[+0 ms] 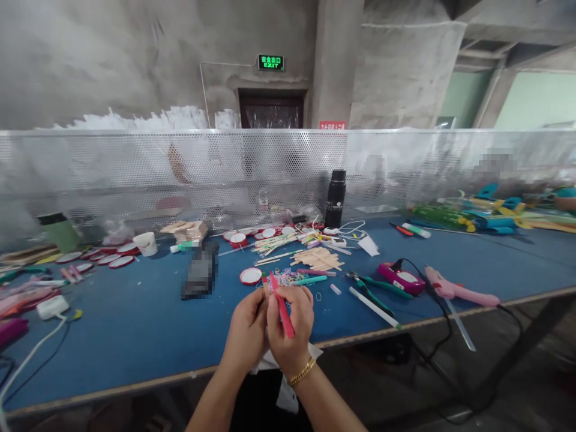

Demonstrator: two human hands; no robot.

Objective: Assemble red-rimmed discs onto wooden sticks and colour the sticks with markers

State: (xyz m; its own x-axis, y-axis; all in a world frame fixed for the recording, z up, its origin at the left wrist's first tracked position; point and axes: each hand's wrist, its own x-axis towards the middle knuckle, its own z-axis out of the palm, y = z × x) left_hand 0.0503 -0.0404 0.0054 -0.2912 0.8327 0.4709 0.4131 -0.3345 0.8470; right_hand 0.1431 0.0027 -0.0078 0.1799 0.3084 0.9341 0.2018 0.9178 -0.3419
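My right hand [292, 321] is closed around a red marker pen [284, 315], whose body slants back over the fingers. Beside it, my left hand [248, 329] is closed, its fingertips pinching a narrow wooden stick [265, 284] with coloured marks near its upper end. The two hands meet over the table's front edge, and the pen's tip is close to the stick; contact between them cannot be made out. Just beyond lie a pile of small coloured rubber bands [288, 276], a round white disc with a red rim [251, 276] and a teal pen [310, 280].
Flat wooden sticks [317, 259] lie past the bands on the blue table [148, 336]. To the right are pliers [371, 291], a white marker [374, 307] and a pink glue gun [459, 290] with its cord. A black phone [199, 271] lies left; a black bottle [335, 200] stands behind.
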